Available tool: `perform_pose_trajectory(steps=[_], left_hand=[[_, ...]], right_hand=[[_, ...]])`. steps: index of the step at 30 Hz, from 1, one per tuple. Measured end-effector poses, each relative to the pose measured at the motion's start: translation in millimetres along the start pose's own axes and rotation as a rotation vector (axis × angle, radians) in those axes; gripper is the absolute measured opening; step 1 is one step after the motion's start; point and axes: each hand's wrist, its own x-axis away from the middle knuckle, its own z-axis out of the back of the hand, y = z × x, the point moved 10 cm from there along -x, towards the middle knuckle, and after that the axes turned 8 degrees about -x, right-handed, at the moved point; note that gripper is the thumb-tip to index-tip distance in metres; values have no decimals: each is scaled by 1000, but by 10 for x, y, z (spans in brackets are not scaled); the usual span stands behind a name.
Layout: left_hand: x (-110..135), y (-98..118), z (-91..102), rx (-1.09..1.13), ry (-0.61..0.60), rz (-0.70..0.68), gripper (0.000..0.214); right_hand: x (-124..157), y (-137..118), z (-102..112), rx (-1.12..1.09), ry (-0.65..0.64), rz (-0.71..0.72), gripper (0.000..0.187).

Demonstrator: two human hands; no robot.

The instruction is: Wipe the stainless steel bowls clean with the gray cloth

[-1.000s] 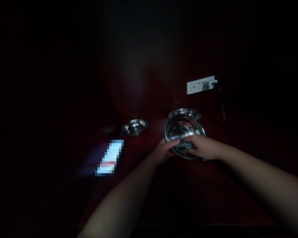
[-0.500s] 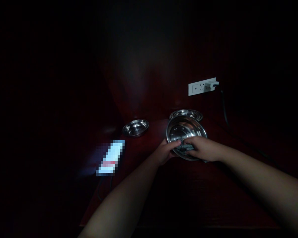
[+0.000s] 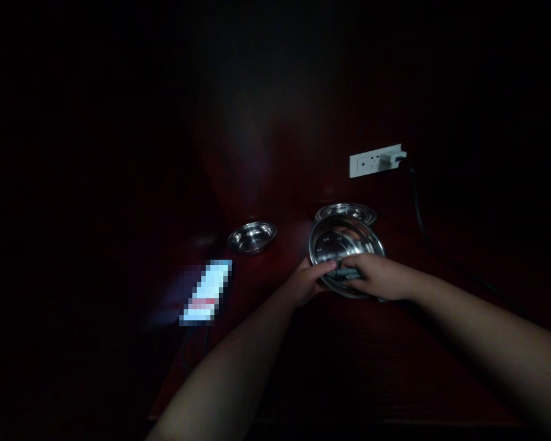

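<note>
A shiny steel bowl [image 3: 333,236] is tilted toward me above the dark red table. My left hand [image 3: 305,283] grips its near left rim, the thumb over the inside and the fingers underneath. Inside the bowl, my right hand [image 3: 379,275] presses a grey-green cloth [image 3: 344,274] against the wall. Part of the cloth is hidden under the fingers, and a bit shows below the wrist. Right behind the bowl lies another steel dish [image 3: 346,210], partly covered by it. A smaller steel bowl [image 3: 252,237] sits upright farther left.
A lit phone, its screen blurred out [image 3: 206,293], lies at the table's left with a cable under it. On the back wall is a white socket plate [image 3: 365,163] with a plug [image 3: 392,157]; its black cord [image 3: 417,205] runs down to the right. The surroundings are very dark.
Almost nothing differs. The whole view has shifted very slightly; both hands keep their hold on the bowl and the cloth.
</note>
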Motion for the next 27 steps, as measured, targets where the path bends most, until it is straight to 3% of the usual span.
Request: perform_pose_trajectory(steps=[27], left_hand=[[10, -15, 35, 8, 40, 19, 53]], right_hand=[[-10, -44, -10, 5, 2, -1, 21]])
